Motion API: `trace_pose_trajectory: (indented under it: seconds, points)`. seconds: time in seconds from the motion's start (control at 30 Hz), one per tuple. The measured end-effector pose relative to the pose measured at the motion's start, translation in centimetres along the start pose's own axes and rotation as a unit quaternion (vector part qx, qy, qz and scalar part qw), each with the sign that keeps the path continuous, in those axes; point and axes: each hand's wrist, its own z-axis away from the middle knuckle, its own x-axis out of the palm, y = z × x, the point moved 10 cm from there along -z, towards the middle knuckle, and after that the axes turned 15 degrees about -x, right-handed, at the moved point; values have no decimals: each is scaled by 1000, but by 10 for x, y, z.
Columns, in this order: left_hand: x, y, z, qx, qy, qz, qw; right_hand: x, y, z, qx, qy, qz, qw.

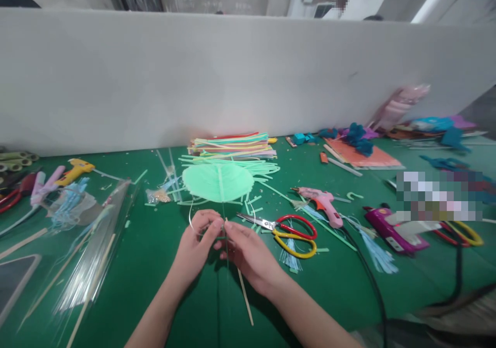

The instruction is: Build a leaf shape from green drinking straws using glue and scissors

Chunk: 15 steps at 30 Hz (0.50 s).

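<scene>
I pinch the thin stick (pixel 232 255) between both hands: left hand (pixel 197 239) steadies it just under the green paper fan (pixel 217 181), right hand (pixel 248 252) nips it below; scissors (pixel 289 230) lie near on the bench (pixel 163 265).

Your left hand (pixel 197 239) and right hand (pixel 248 252) meet fingertip to fingertip over the table (pixel 337 291), pinching a thin stick (pixel 244 293) that runs back toward you at 5 o'clock. At 12 o'clock from your hands lies the fan-shaped piece (pixel 218 181), and behind it the stack of strips (pixel 232 145) against the partition wall (pixel 232 74). At 3 o'clock lie the scissors (pixel 289 230), with a glue gun (pixel 323 203) just beyond them at 2 o'clock. At 9 o'clock lies a clear bag of sticks (pixel 87 255); another glue gun (pixel 75 169) sits at 10 o'clock.
</scene>
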Motion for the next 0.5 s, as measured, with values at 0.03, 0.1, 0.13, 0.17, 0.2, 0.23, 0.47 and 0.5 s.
trace_pose_trajectory:
  seconds: [0.03,0.1,0.13,0.17,0.2,0.23,0.47,0.5]
  points:
    - [1,1,3,14,11,-14,1000,-1,3,-1,14,20,-39,999]
    - [-2,4,10,43,49,-52,996,-1,9,-2,44,39,-96,994]
    - [-5,6,15,59,66,-84,992,0,11,-2,54,41,-117,991]
    - [-7,9,18,74,74,-131,986,1,10,-3,57,40,-134,989]
    - [-8,12,19,83,71,-193,975,1,8,-3,53,41,-144,987]
    - [-8,12,18,87,51,-264,959,0,5,-4,43,45,-147,987]
    - [-126,5,-67,-61,188,-591,782,-31,-28,-12,-105,126,-102,981]
    - [-140,3,-83,-80,198,-591,778,-34,-30,-12,-114,135,-96,980]
